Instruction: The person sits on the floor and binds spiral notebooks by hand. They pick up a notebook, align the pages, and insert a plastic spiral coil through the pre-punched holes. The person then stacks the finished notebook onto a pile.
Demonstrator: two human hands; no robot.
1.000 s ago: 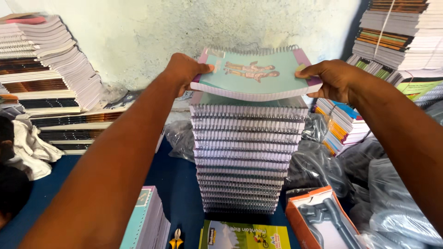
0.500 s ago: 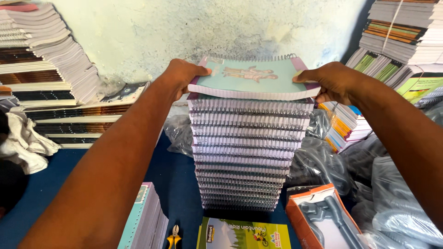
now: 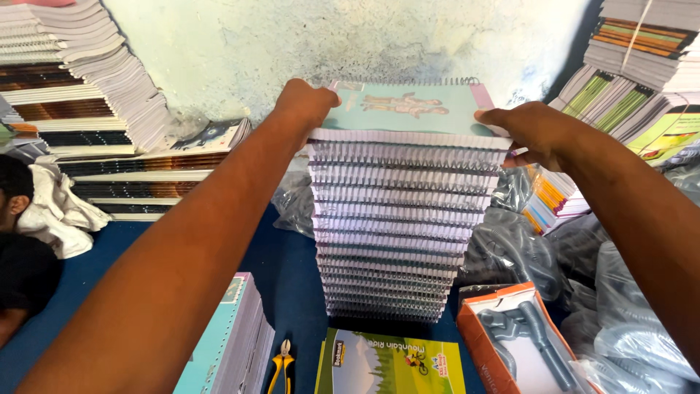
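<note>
Top notebook (image 3: 405, 109) lower than second ago, now flat on tall spiral-bound stack (image 3: 397, 226); tilt gone, edges near flush, so it looks seated. Left hand (image 3: 305, 102) clamps its left edge, fingers curled over far side, tips hidden. Right hand (image 3: 532, 131) grips right edge, fingers pressed together, thumb on cover. Stack stands mid blue floor (image 3: 292, 284), near wall. Pliers (image 3: 283, 365) cut off at bottom. Stack's foot shadowed. Orange box (image 3: 510, 343) contents unclear.

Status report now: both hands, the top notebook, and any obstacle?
Left hand and right hand grip top notebook by its sides. Notebook flat on tall spiral stack. Nothing in the way.
</note>
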